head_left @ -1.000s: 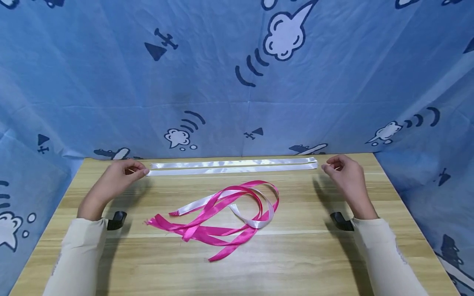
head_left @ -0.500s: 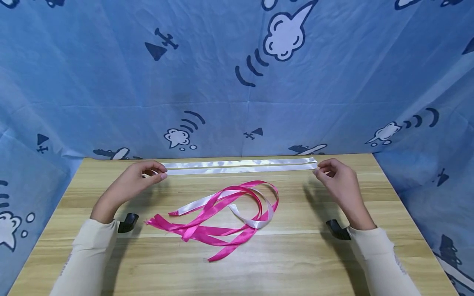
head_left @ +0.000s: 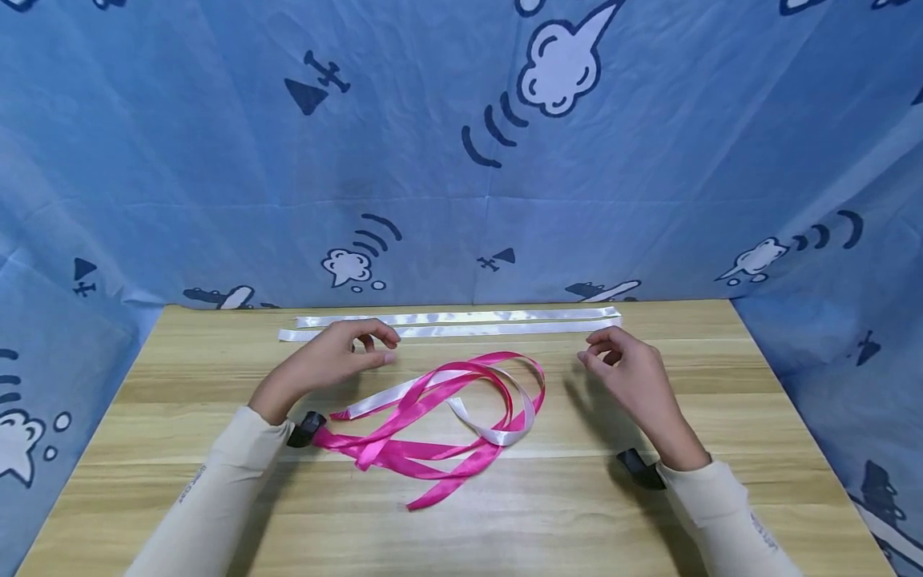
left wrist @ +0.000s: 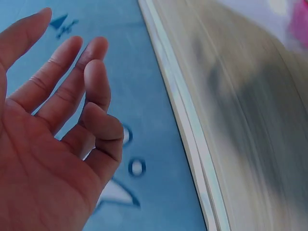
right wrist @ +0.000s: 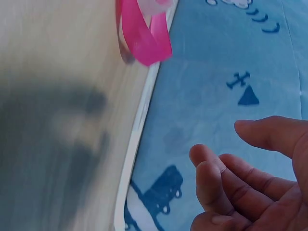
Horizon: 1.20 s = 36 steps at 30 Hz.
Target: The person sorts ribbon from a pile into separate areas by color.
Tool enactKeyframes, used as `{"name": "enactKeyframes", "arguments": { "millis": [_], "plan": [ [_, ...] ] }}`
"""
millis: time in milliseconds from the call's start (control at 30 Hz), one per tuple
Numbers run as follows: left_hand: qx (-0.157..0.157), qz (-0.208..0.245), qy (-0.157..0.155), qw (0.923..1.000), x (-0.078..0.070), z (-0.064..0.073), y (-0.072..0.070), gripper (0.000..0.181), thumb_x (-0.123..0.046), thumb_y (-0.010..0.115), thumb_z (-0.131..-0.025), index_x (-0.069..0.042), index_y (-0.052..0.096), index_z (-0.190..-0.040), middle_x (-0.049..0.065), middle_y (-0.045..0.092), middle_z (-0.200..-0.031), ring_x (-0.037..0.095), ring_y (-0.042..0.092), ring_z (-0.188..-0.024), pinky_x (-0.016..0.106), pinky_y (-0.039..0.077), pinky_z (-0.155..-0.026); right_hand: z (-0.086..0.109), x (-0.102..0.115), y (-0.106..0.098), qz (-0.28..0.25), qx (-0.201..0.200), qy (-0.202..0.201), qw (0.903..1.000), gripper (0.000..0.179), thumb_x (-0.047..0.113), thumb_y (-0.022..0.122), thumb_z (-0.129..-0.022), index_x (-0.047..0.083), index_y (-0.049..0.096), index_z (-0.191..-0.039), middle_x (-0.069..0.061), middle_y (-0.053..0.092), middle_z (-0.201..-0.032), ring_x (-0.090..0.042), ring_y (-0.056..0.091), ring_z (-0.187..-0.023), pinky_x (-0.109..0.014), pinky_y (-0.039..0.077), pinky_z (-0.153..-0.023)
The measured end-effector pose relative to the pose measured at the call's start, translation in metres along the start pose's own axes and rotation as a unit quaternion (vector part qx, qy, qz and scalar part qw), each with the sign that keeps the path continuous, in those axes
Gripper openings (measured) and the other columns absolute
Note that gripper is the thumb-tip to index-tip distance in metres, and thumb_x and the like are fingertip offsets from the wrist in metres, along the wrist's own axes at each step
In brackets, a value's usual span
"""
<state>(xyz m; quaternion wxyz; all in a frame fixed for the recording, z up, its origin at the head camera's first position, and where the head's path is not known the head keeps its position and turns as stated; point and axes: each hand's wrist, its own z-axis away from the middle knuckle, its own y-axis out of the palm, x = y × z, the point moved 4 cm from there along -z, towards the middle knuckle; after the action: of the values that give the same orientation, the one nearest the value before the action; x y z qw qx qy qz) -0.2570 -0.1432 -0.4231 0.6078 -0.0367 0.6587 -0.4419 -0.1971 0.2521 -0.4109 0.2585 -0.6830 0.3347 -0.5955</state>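
Two white satin ribbon lengths (head_left: 505,328) run side by side along the table's far edge, joined by a fold at the right end. In front of them lies a loose heap of pink ribbon (head_left: 433,453) with a white ribbon (head_left: 516,433) looped through it. My left hand (head_left: 328,357) hovers up and left of the heap, fingers loosely curved, overlapping the white lengths in the head view. Its palm (left wrist: 48,173) holds nothing in the left wrist view. My right hand (head_left: 629,373) is right of the heap, fingers relaxed and apart from the thumb, holding nothing.
The wooden table (head_left: 505,529) meets a blue patterned cloth (head_left: 404,144) at its back edge, and the cloth also hangs at both sides. A black wrist camera (head_left: 308,429) on the left arm overlaps the heap's left end.
Both hands have left the ends of the white ribbon lengths and come inward toward the pink heap, the left hand moving farthest. The ribbons lie where they were.
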Motion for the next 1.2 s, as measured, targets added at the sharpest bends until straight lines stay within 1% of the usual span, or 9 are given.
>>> {"name": "enactKeyframes", "arguments": {
  "millis": [133, 267, 367, 433, 633, 800, 967, 1133, 1200],
  "plan": [
    [0.031, 0.002, 0.018, 0.9993, -0.014, -0.014, 0.015, 0.029, -0.020, 0.075, -0.098, -0.006, 0.072, -0.124, 0.008, 0.073, -0.119, 0.022, 0.062, -0.103, 0.038, 0.054, -0.090, 0.003, 0.003, 0.008, -0.008, 0.014, -0.001, 0.9999, 0.017, 0.002, 0.076, -0.091, -0.001, 0.071, -0.107, -0.014, 0.076, -0.089, -0.022, 0.065, -0.076, -0.022, 0.046, -0.063],
    [0.058, 0.003, 0.016, 0.9982, -0.025, -0.024, 0.027, 0.034, -0.021, 0.075, -0.098, -0.008, 0.071, -0.129, 0.010, 0.071, -0.127, 0.023, 0.061, -0.106, 0.036, 0.055, -0.090, 0.005, 0.006, 0.015, -0.013, 0.028, 0.001, 0.9995, 0.020, 0.003, 0.076, -0.092, -0.002, 0.071, -0.110, -0.014, 0.077, -0.092, -0.022, 0.065, -0.076, -0.022, 0.046, -0.063],
    [0.073, 0.004, 0.008, 0.9973, -0.031, -0.031, 0.037, 0.037, -0.023, 0.075, -0.098, -0.011, 0.069, -0.133, 0.008, 0.070, -0.133, 0.022, 0.060, -0.110, 0.035, 0.055, -0.090, 0.006, 0.009, 0.019, -0.015, 0.033, 0.000, 0.9993, 0.022, 0.003, 0.077, -0.091, -0.002, 0.071, -0.112, -0.014, 0.077, -0.093, -0.022, 0.064, -0.075, -0.022, 0.046, -0.063],
    [0.078, 0.009, 0.011, 0.9968, -0.034, -0.036, 0.042, 0.039, -0.023, 0.074, -0.099, -0.012, 0.068, -0.135, 0.007, 0.068, -0.135, 0.022, 0.059, -0.112, 0.035, 0.055, -0.092, 0.006, 0.011, 0.021, -0.015, 0.035, 0.000, 0.9993, 0.023, 0.003, 0.077, -0.091, -0.002, 0.071, -0.112, -0.014, 0.077, -0.093, -0.020, 0.063, -0.074, -0.023, 0.046, -0.063],
    [0.091, 0.028, 0.037, 0.9947, -0.043, -0.052, 0.058, 0.042, -0.022, 0.072, -0.100, -0.010, 0.065, -0.139, 0.008, 0.066, -0.141, 0.026, 0.059, -0.122, 0.041, 0.054, -0.101, 0.009, 0.016, 0.033, -0.018, 0.055, 0.004, 0.9983, 0.025, 0.003, 0.078, -0.091, -0.002, 0.071, -0.114, -0.014, 0.077, -0.095, -0.018, 0.058, -0.070, -0.023, 0.044, -0.058],
    [0.101, 0.032, 0.051, 0.9930, -0.047, -0.061, 0.074, 0.041, -0.021, 0.070, -0.101, -0.009, 0.064, -0.140, 0.008, 0.065, -0.141, 0.028, 0.058, -0.130, 0.042, 0.053, -0.107, 0.013, 0.020, 0.045, -0.040, 0.062, 0.000, 0.9972, 0.025, 0.003, 0.078, -0.091, -0.003, 0.071, -0.113, -0.014, 0.078, -0.096, -0.020, 0.067, -0.078, -0.023, 0.049, -0.066],
    [0.097, 0.041, 0.067, 0.9921, -0.050, -0.068, 0.086, 0.037, -0.020, 0.069, -0.102, -0.008, 0.066, -0.136, 0.009, 0.069, -0.136, 0.026, 0.062, -0.129, 0.040, 0.052, -0.109, 0.016, 0.024, 0.055, -0.061, 0.075, 0.000, 0.9954, 0.025, 0.001, 0.079, -0.089, -0.003, 0.072, -0.112, -0.013, 0.078, -0.096, -0.023, 0.071, -0.084, -0.024, 0.054, -0.071],
    [0.092, 0.061, 0.073, 0.9912, -0.050, -0.074, 0.096, 0.032, -0.015, 0.068, -0.101, -0.006, 0.069, -0.132, 0.012, 0.072, -0.129, 0.025, 0.066, -0.123, 0.040, 0.053, -0.108, 0.019, 0.027, 0.065, -0.057, 0.083, -0.001, 0.9949, 0.026, 0.000, 0.081, -0.088, -0.002, 0.072, -0.112, -0.012, 0.075, -0.096, -0.022, 0.070, -0.086, -0.031, 0.058, -0.076],
    [0.089, 0.061, 0.070, 0.9917, -0.049, -0.075, 0.099, 0.030, -0.014, 0.068, -0.101, -0.006, 0.070, -0.130, 0.011, 0.074, -0.126, 0.023, 0.068, -0.120, 0.040, 0.053, -0.108, 0.020, 0.028, 0.068, -0.052, 0.090, 0.001, 0.9946, 0.026, 0.000, 0.081, -0.087, -0.002, 0.072, -0.112, -0.011, 0.075, -0.096, -0.021, 0.069, -0.086, -0.034, 0.059, -0.078]
  ]
}}
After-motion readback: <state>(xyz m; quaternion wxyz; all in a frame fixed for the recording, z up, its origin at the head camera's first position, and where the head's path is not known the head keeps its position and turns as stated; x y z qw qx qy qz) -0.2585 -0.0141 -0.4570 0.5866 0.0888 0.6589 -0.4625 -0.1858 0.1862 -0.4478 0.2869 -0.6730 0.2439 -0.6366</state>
